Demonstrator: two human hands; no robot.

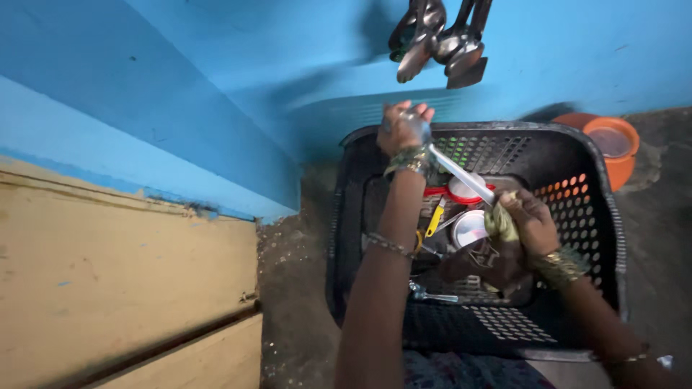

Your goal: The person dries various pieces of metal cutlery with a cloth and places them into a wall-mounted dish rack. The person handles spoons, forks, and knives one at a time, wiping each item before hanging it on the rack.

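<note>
Head view, looking down over a black perforated plastic basket (577,155) set on a dark, gritty floor (295,288) against a blue wall (180,94).

Left hand (405,128): raised near the basket's far rim, fingers closed round one end of a long metal utensil (461,174). Bangles at the wrist; a second thin bracelet lower on the forearm.

Right hand (530,220): closed on a yellowish-green scrubbing pad (500,222), which is pressed to the utensil's lower end. Gold bangles on this wrist as well.

The utensil runs slantwise between the two hands, above the basket's interior, upper end at the left hand and lower end at the pad.

Inside the basket, below the hands: a round steel cup (470,227), a red-rimmed round item (461,191) just behind it, a yellow-handled tool (435,218), and a small metal piece (425,294) lying on the basket floor. Exact kinds hard to tell; partly hidden by the arms.

Outside the basket, at its far right corner: an orange clay pot (613,148). Overhead, dark metal ladles (440,39) hang against the wall, blurred. To the left, a worn yellow wooden surface (108,274).
</note>
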